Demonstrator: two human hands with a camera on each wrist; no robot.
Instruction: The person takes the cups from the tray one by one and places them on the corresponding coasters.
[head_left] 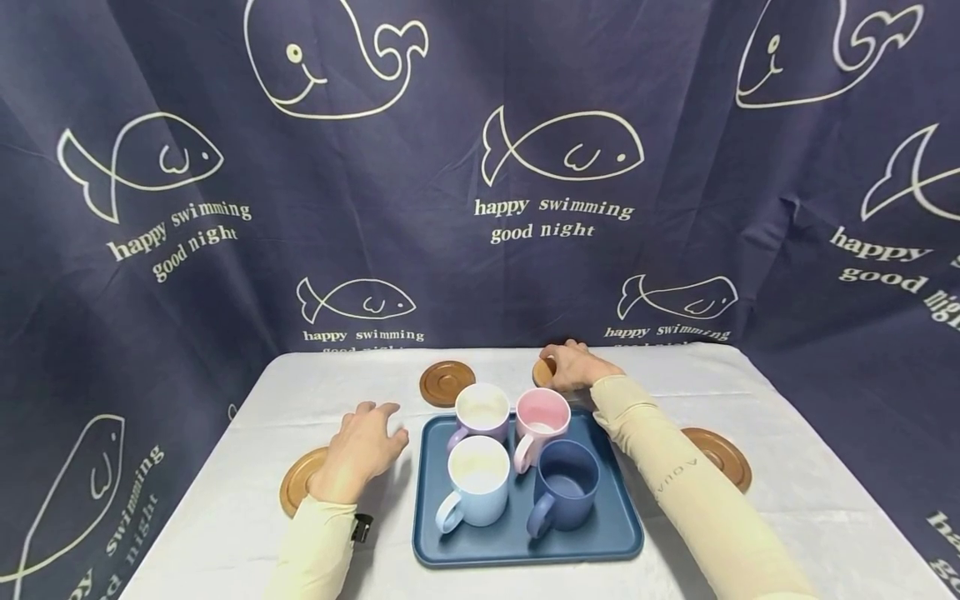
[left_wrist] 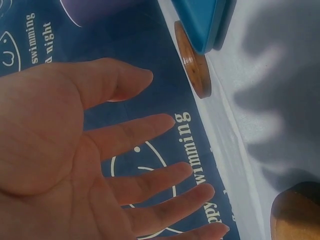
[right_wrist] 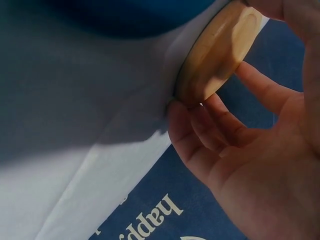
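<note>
At the far edge of the table, my right hand point(head_left: 576, 367) grips a round wooden coaster point(right_wrist: 220, 55) by its edge, thumb on one side and fingertips on the other. My left hand point(head_left: 358, 446) hovers holding nothing, fingers spread, between the tray and a light wooden coaster point(head_left: 302, 479) at the left. The blue tray point(head_left: 525, 557) carries a purple mug point(head_left: 482, 408), a pink mug point(head_left: 542, 414), a light blue mug point(head_left: 483, 492) and a navy mug point(head_left: 570, 492). All the mugs stand upright, mouths up, handles toward me.
A darker brown coaster point(head_left: 447, 383) lies behind the tray. Another brown coaster point(head_left: 722, 458) is at the right, partly covered by my right sleeve. A navy curtain point(head_left: 525, 292) with fish drawings hangs round the white-clothed table point(head_left: 240, 483).
</note>
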